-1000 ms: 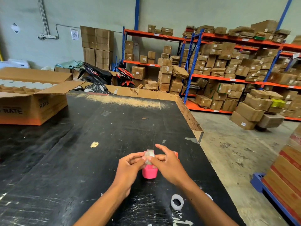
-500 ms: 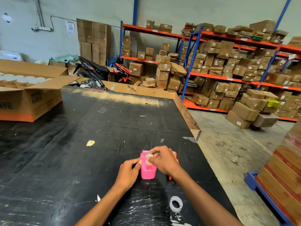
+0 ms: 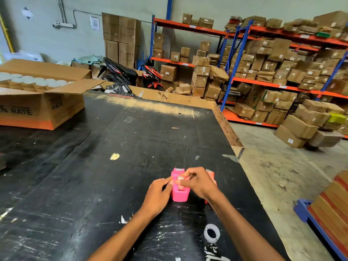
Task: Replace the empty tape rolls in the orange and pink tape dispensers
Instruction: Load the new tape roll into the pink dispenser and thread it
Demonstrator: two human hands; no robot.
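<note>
**New Roll Going Into the Pink Dispenser**

The right hand [image 3: 199, 182] is pinching a small tape roll [image 3: 180, 178] directly above the pink dispenser [image 3: 179, 194], standing lengthwise away from the person on the black worktop [image 3: 113, 185]. The left hand [image 3: 159, 194] is bracing its near-left wall, fingers [image 3: 169, 182] touching. The orange dispenser [image 3: 211, 175] is sitting just behind the right hand.

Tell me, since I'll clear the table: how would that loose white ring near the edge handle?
The empty tape core looks thin and hollow, so probably light and crushable. Lying flat, it likely slides; on edge it may roll off the table.
</note>
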